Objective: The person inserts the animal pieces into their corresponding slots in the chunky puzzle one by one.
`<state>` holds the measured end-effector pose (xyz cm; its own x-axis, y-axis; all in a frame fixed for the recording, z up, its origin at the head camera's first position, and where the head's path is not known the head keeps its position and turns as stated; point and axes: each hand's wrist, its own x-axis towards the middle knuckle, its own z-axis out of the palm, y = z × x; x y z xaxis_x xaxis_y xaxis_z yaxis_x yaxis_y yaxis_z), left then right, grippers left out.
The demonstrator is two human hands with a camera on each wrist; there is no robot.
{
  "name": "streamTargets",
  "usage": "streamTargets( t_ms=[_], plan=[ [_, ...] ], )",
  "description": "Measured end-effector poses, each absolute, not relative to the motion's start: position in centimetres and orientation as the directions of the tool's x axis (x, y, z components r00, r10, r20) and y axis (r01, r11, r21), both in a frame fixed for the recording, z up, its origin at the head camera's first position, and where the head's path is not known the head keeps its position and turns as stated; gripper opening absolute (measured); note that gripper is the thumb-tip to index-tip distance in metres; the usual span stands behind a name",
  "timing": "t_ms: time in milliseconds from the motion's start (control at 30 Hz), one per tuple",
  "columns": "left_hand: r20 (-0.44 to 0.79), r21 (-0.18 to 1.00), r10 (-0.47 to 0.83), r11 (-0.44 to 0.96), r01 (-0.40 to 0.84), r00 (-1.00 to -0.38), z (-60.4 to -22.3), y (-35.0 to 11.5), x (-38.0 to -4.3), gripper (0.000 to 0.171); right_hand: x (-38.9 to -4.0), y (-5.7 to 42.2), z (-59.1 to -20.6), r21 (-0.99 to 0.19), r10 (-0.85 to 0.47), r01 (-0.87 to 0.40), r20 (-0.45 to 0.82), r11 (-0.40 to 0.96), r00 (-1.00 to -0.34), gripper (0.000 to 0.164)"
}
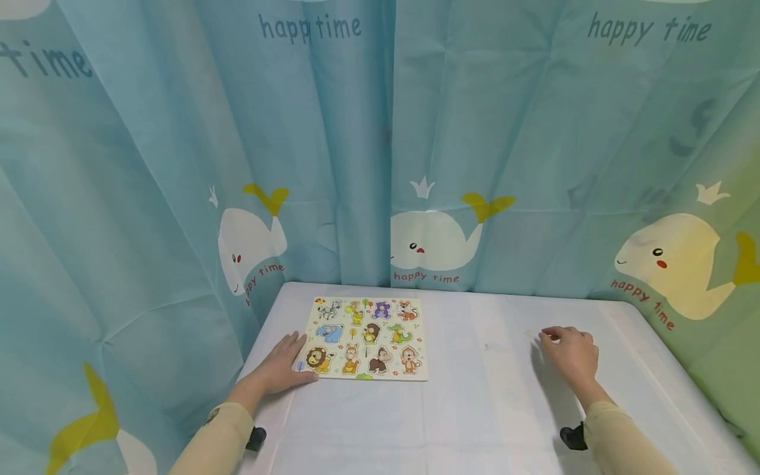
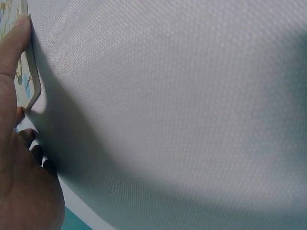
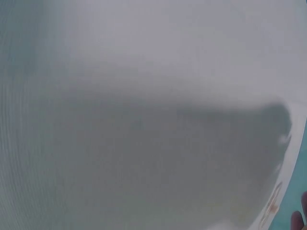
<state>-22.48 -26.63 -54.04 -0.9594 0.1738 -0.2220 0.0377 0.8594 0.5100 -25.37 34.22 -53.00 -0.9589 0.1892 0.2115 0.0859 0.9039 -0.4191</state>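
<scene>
A flat puzzle board (image 1: 361, 338) with printed animals, among them a lion, an elephant and a crocodile, lies on the left part of the table. At its near left corner rests my left hand (image 1: 283, 365), thumb along the near edge and fingers by the left side. The left wrist view shows that thumb (image 2: 15, 44) against the board's edge (image 2: 32, 79). Well to the right of the board, my right hand (image 1: 571, 354) hovers low over the table with fingers loosely bent and no object visible in them. Only its fingertips (image 3: 297, 221) enter the right wrist view, at the lower right.
A white cloth covers the table (image 1: 469, 422). Blue curtains (image 1: 356, 132) with printed whales hang behind it and on both sides, close to the table's edges. A faint brownish mark (image 3: 272, 208) shows near the cloth's edge in the right wrist view.
</scene>
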Motion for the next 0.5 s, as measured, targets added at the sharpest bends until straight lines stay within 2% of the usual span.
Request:
streamTargets(
  t_ms=[500],
  plan=[
    [-0.232,0.502,0.167,0.865,0.029,-0.958,-54.2,-26.6,-22.6,0.111,-24.8,38.9,-53.1,-0.482,0.389,0.321,0.044,0.815,-0.920,0.043]
  ],
)
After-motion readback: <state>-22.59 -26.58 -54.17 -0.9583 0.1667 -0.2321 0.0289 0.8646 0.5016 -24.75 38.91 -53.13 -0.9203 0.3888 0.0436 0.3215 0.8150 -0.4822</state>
